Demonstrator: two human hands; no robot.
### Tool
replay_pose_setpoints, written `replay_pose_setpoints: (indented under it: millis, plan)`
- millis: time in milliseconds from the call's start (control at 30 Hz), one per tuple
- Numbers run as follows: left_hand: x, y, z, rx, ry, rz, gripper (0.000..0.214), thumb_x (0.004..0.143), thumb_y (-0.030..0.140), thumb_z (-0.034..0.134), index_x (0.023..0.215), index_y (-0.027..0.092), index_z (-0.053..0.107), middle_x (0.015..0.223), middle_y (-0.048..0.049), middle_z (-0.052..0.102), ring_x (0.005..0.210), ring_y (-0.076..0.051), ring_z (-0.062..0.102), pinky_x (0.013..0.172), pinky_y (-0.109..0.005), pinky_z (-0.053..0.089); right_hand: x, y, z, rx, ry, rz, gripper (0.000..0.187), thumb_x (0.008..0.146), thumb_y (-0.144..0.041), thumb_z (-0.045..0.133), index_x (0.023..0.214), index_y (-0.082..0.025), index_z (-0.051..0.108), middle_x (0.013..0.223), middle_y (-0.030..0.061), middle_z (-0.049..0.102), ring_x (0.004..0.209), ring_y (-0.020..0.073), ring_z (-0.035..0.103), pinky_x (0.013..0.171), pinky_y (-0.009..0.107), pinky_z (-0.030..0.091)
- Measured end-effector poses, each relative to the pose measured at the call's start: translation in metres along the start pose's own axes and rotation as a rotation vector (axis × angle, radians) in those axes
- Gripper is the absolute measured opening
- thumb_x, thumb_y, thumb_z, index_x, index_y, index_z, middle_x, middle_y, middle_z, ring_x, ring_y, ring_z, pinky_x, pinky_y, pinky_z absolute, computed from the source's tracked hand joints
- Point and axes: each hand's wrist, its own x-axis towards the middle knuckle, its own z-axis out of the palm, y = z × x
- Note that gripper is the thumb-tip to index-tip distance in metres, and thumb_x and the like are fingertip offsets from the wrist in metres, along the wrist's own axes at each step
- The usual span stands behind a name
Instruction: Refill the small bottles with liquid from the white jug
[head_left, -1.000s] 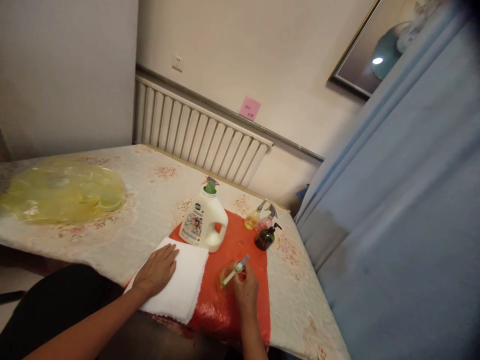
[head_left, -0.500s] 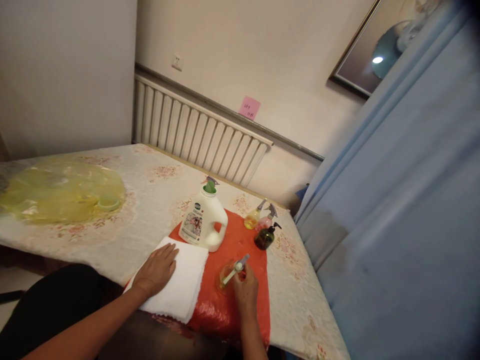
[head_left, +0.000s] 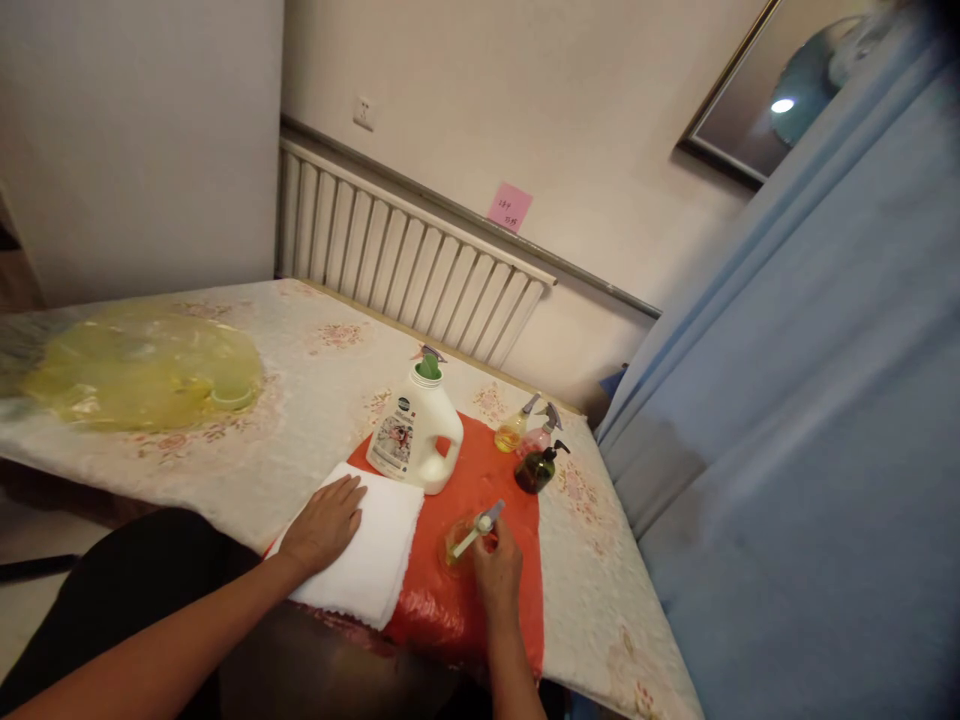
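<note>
Your left hand (head_left: 324, 522) lies flat, fingers spread a little, on the folded white towel (head_left: 367, 560), soft and nubby, at the table's (head_left: 300, 390) near edge. Your right hand (head_left: 496, 570) has its fingers closed around a small clear spray bottle (head_left: 463, 540) with yellowish liquid, on the glossy, crinkled red plastic sheet (head_left: 480, 610) near that same edge. The bottle is tilted: its long axis runs from lower left up to the grey trigger head at upper right. Behind stands a white jug (head_left: 416, 440), smooth plastic with a handle and green spout. Three small bottles (head_left: 534, 450) cluster at the sheet's far right corner.
</note>
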Motion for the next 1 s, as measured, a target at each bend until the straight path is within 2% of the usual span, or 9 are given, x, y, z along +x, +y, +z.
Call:
replay_pose_setpoints:
  millis: [100,167,233,333,433,567,733,1000]
  plan:
    - [0.005,0.011,-0.003,-0.012,-0.020,-0.069,0.040,0.087,0.022,0.047,0.122,0.012,0.064,0.137,-0.0180,0.058,0.131,-0.032,0.050,0.108,-0.048,0.040,0.000,0.002,0.000,-0.004,-0.016,0.004,0.029,0.078,-0.032,0.056,0.099,-0.018,0.071,0.091,0.0083,0.076,0.078,0.0233,0.070,0.070,0.030,0.051]
    - [0.007,0.028,-0.004,-0.047,-0.008,-0.101,0.041,0.087,0.021,0.048,0.123,0.010,0.062,0.140,-0.0203,0.055,0.133,-0.033,0.048,0.109,-0.049,0.039,0.001,0.004,0.001,-0.022,-0.019,0.004,0.030,0.079,-0.033,0.055,0.099,-0.018,0.071,0.092,0.0088,0.076,0.079,0.0235,0.070,0.071,0.030,0.052]
    - [0.007,0.050,-0.002,-0.098,-0.012,-0.070,0.042,0.089,0.025,0.047,0.127,0.011,0.060,0.143,-0.0190,0.053,0.136,-0.033,0.045,0.111,-0.049,0.037,0.001,0.005,0.001,-0.049,-0.013,0.000,0.031,0.079,-0.034,0.056,0.100,-0.018,0.072,0.092,0.0090,0.076,0.081,0.0241,0.070,0.072,0.030,0.052]
    - [0.001,0.082,0.004,-0.136,-0.079,0.012,0.049,0.089,0.031,0.051,0.135,0.015,0.055,0.148,-0.0151,0.049,0.140,-0.032,0.040,0.114,-0.048,0.033,0.002,0.006,0.002,-0.067,-0.011,0.001,0.032,0.079,-0.036,0.056,0.100,-0.018,0.072,0.092,0.0089,0.077,0.082,0.0243,0.070,0.072,0.030,0.052]
    - [-0.008,0.099,0.010,-0.131,-0.158,0.064,0.054,0.087,0.034,0.054,0.138,0.016,0.053,0.151,-0.0129,0.046,0.142,-0.032,0.036,0.116,-0.050,0.028,0.002,0.006,0.002,-0.063,-0.004,0.009,0.033,0.079,-0.037,0.056,0.101,-0.018,0.073,0.093,0.0088,0.077,0.082,0.0246,0.071,0.073,0.030,0.052]
    - [-0.017,0.097,0.014,-0.117,-0.158,0.124,0.055,0.087,0.034,0.053,0.139,0.017,0.053,0.153,-0.0128,0.044,0.145,-0.032,0.032,0.119,-0.051,0.021,0.001,0.005,0.000,-0.046,-0.002,-0.001,0.033,0.079,-0.037,0.056,0.101,-0.017,0.072,0.092,0.0091,0.077,0.081,0.0245,0.070,0.074,0.031,0.052]
    - [-0.021,0.089,0.010,-0.124,-0.167,0.177,0.057,0.084,0.032,0.054,0.140,0.019,0.052,0.153,-0.0120,0.044,0.144,-0.032,0.033,0.118,-0.051,0.023,0.001,0.003,0.000,-0.037,-0.007,-0.011,0.030,0.080,-0.035,0.055,0.099,-0.017,0.071,0.089,0.0094,0.076,0.079,0.0237,0.069,0.072,0.030,0.051]
    - [-0.020,0.091,0.003,-0.086,-0.201,0.181,0.059,0.083,0.030,0.055,0.141,0.018,0.051,0.153,-0.0120,0.043,0.144,-0.031,0.033,0.118,-0.049,0.023,0.003,0.000,0.001,-0.041,0.017,-0.034,0.028,0.079,-0.032,0.056,0.097,-0.018,0.071,0.090,0.0089,0.075,0.079,0.0225,0.068,0.073,0.030,0.049]
